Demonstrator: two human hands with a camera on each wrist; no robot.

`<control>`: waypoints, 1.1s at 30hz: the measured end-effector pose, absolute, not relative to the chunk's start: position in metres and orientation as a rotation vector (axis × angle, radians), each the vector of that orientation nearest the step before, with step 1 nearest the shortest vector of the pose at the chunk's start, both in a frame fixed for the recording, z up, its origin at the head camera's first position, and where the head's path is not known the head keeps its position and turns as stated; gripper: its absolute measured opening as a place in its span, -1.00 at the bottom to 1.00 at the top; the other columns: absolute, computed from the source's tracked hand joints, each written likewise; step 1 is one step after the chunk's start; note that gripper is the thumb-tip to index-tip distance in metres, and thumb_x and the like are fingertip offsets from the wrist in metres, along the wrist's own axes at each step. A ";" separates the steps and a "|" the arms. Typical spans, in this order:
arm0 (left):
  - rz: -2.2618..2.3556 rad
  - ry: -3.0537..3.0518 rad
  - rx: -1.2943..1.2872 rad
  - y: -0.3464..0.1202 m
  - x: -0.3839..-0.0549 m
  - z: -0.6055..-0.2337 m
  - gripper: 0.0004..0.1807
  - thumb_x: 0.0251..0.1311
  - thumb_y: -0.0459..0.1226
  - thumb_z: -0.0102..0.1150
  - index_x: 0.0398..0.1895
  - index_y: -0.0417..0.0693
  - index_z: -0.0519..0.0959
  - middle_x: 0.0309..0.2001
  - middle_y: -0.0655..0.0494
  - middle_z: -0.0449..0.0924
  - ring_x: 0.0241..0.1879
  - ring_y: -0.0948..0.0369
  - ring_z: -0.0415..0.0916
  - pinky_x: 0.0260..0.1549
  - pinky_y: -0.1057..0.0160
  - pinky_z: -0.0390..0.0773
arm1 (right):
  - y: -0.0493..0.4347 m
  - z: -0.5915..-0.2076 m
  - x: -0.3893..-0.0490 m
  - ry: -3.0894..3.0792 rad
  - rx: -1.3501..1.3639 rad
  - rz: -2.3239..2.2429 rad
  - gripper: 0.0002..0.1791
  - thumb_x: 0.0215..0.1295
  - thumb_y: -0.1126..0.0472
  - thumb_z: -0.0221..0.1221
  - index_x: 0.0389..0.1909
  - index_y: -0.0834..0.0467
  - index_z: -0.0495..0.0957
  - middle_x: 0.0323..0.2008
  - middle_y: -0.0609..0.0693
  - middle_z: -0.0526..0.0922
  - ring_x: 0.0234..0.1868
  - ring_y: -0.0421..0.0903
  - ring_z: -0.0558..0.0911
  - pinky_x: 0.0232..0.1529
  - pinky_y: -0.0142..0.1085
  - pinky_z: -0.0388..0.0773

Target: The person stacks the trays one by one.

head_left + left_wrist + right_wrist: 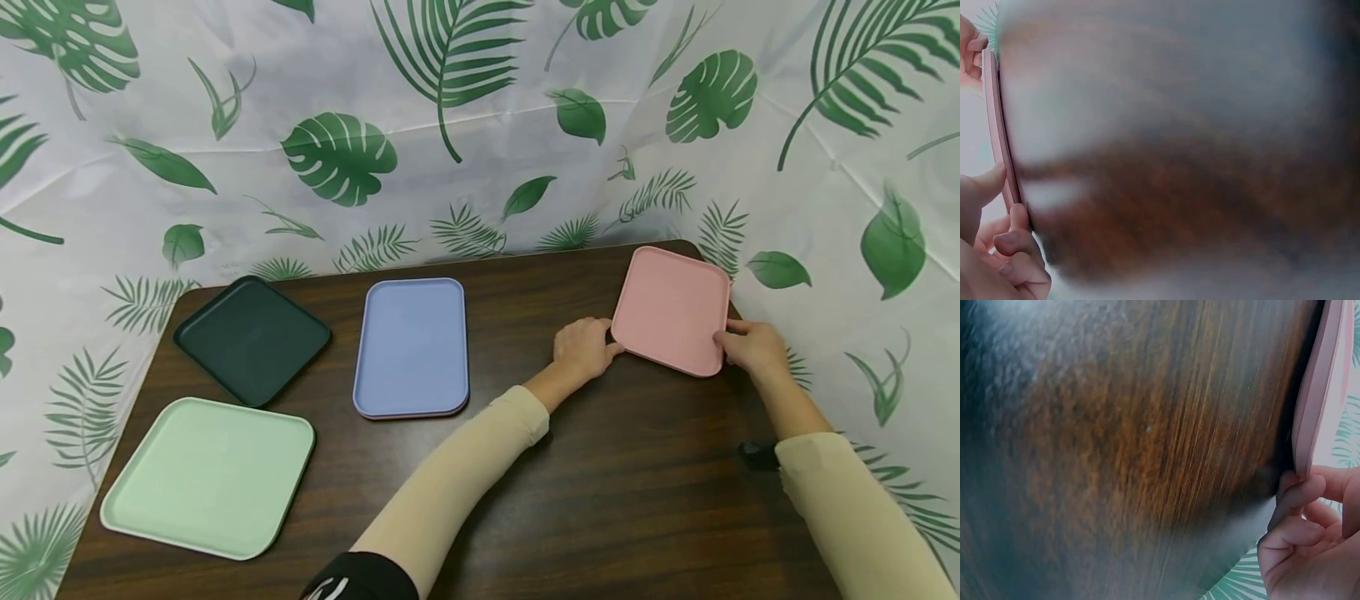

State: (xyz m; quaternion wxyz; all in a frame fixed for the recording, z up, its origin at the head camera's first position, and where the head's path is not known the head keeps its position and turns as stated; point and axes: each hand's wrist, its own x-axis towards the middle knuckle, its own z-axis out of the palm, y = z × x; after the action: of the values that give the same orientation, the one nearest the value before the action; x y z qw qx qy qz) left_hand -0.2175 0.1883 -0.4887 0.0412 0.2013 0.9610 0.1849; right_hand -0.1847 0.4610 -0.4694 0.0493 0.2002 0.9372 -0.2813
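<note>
A pink, shallow rectangular tray (pixel 671 308) lies slightly turned at the table's back right corner. My left hand (pixel 583 347) grips its near left corner, and my right hand (pixel 757 346) holds its right edge near the front. In the left wrist view, the left thumb is on top of the pink rim (pixel 996 125) with fingers below it. The right wrist view has the right hand (pixel 1313 528) pinching the tray's edge (pixel 1319 400) between thumb and curled fingers. Whether the tray touches the tabletop all over cannot be told.
A blue tray (pixel 411 346) lies mid-table, with a thin reddish edge showing under its front. To the left are a dark green tray (pixel 252 340) and a larger light green tray (pixel 210 475). Leaf-patterned cloth (pixel 487 192) borders the brown wooden table (pixel 600 483).
</note>
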 end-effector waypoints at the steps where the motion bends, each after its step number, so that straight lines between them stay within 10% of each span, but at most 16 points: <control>1: 0.586 2.936 0.601 0.188 -0.217 -0.489 -0.51 0.25 0.17 0.16 0.21 0.33 0.56 -0.04 0.30 0.63 -0.11 0.28 0.58 -0.33 0.27 0.55 | 0.460 -0.470 -0.185 2.854 0.615 -0.876 -0.37 0.34 0.05 0.04 0.28 0.41 0.37 -0.66 -0.08 0.61 -0.40 0.01 0.57 -0.30 -0.19 0.37; 14: 0.700 2.911 0.520 0.182 -0.215 -0.489 -0.47 0.22 0.14 0.23 0.25 0.29 0.55 0.09 0.31 0.61 -0.02 0.26 0.59 -0.32 0.28 0.57 | 0.450 -0.469 -0.183 2.776 0.688 -1.156 -0.41 0.35 0.14 0.11 0.28 0.45 0.36 -0.45 0.03 0.62 -0.58 -0.28 0.51 -0.52 -0.42 0.43; 24: 0.759 2.921 0.549 0.174 -0.215 -0.488 -0.68 0.25 0.07 0.24 -0.04 0.18 0.62 -0.45 0.34 0.46 -0.39 0.34 0.47 -0.47 0.32 0.45 | 0.444 -0.468 -0.188 2.730 0.670 -1.250 -0.41 0.36 0.13 0.10 0.30 0.41 0.36 -0.66 -0.20 0.53 -0.62 -0.30 0.48 -0.53 -0.38 0.41; 33: 0.812 2.939 0.579 0.158 -0.214 -0.477 -0.66 0.24 0.05 0.26 0.00 0.14 0.61 -0.46 0.34 0.45 -0.45 0.38 0.43 -0.53 0.36 0.40 | 0.433 -0.461 -0.192 2.748 0.651 -1.264 -0.41 0.36 0.09 0.12 0.29 0.36 0.39 -0.60 -0.18 0.55 -0.60 -0.29 0.50 -0.54 -0.39 0.45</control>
State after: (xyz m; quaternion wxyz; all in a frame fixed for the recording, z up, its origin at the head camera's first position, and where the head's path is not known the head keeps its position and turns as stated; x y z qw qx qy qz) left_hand -0.2135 0.1580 -0.4770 0.0190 0.1866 0.9468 0.2616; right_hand -0.1923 0.4328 -0.4609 0.0239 0.2103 0.8879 -0.4085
